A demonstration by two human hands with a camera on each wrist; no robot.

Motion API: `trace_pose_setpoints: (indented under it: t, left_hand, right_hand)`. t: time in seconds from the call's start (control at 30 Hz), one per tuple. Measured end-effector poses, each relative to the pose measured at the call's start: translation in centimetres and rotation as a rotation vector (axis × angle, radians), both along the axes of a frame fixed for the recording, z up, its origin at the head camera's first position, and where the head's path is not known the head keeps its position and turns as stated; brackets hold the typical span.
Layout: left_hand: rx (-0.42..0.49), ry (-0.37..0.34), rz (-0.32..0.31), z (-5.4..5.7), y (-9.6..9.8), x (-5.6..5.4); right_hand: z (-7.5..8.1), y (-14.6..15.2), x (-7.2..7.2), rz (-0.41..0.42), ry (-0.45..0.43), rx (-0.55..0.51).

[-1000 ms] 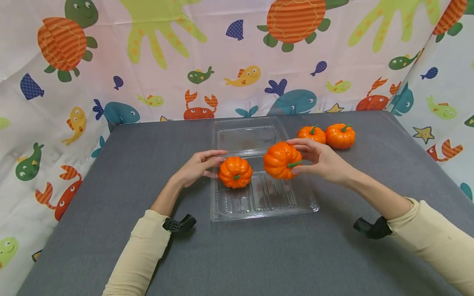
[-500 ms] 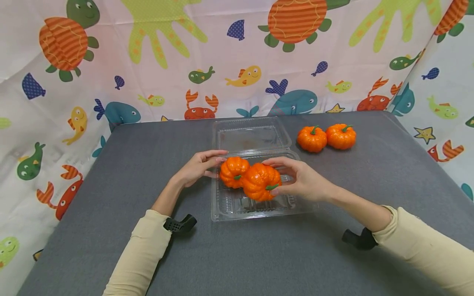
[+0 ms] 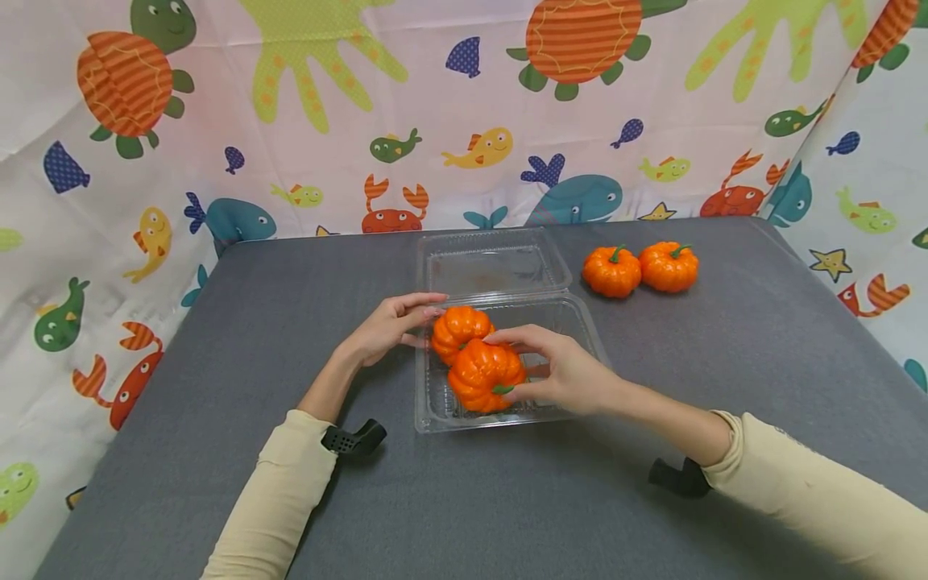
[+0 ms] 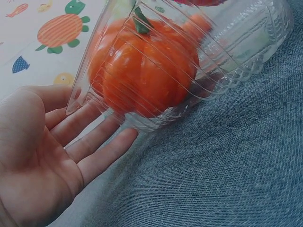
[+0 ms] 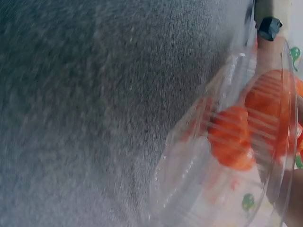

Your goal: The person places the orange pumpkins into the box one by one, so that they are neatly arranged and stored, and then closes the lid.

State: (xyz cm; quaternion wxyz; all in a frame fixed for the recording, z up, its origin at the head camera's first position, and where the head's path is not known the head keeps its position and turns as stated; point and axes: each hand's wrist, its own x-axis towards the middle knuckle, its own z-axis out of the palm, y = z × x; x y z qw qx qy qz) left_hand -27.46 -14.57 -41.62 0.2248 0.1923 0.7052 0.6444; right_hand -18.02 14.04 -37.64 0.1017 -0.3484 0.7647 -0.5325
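Observation:
A clear plastic clamshell container [image 3: 576, 322] lies with its lid folded back. In the left of its base sits an orange pumpkin [image 3: 458, 325] with a green stem. My left hand [image 3: 391, 326] rests at the container's left side; in the left wrist view, the fingers of this left hand [image 4: 52, 156] lie extended along the clear wall, below the pumpkin [image 4: 147, 71]. My right hand [image 3: 565, 366] holds a second orange pumpkin [image 3: 482, 379] between thumb and fingers over the front of the base, overlapping the first. The right wrist view shows orange pumpkins [image 5: 232, 137] blurred through the plastic.
Two more orange pumpkins, one [image 3: 612, 271] beside another [image 3: 669, 267], stand at the back right on the grey cloth-covered table [image 3: 507, 515]. The folded-back lid [image 3: 496, 262] reaches toward the patterned curtain [image 3: 326, 161] behind the table.
My right hand has carried its pumpkin left, down and nearer, from over the container's right part to in front of the first pumpkin. My left hand stays at the container's side.

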Motion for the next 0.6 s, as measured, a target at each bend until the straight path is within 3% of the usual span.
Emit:
trace_pose_setpoints:
  t: [0.23, 0.6]
  left_hand:
    - [0.000, 0.012, 0.000, -0.1, 0.0, 0.0]
    - [0.003, 0.017, 0.001, -0.2, 0.0, 0.0]
  right_hand:
    - [-0.6, -0.9, 0.3, -0.006, 0.094, 0.071]
    - [-1.0, -1.7, 0.3, -0.005, 0.089, 0.134]
